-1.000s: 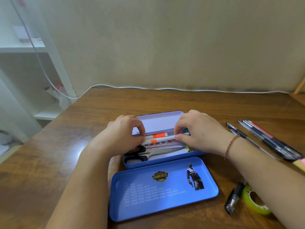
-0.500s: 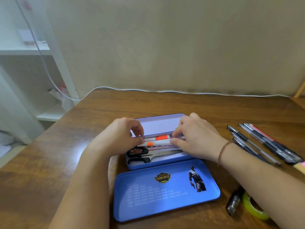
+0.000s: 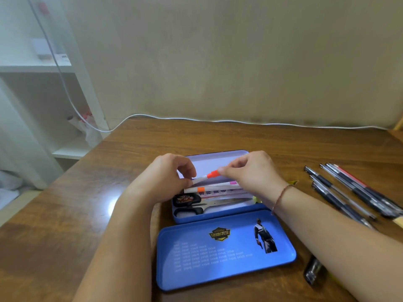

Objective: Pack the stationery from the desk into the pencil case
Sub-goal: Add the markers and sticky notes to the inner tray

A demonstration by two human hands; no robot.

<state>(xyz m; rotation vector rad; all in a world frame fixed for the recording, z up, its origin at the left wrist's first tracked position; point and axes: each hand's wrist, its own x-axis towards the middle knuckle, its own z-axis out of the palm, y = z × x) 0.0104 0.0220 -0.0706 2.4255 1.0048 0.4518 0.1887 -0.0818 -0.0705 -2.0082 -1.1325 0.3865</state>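
Since half a second before, both hands had lifted one white marker [image 3: 206, 176] with an orange band out of flat contact with the others, so it sat raised above the open case [image 3: 218, 215]. It was pinched at both ends: the left hand [image 3: 162, 180] held its white end between thumb and curled fingers, and the right hand [image 3: 254, 174] gripped the orange end between thumb and forefinger, the other fingers loosely bent. Both forearms reached in from the near edge of the desk [image 3: 218, 138], wrists over the case, palms turned down and inward. The marker's long axis ran left to right, tilted, its orange end higher and pointing right. Below it more markers [image 3: 214, 187] and scissors [image 3: 196, 207] lay lengthwise in the case; the lid [image 3: 225, 250] rested open just in front. Pens [image 3: 353, 190] lay well apart to the right.
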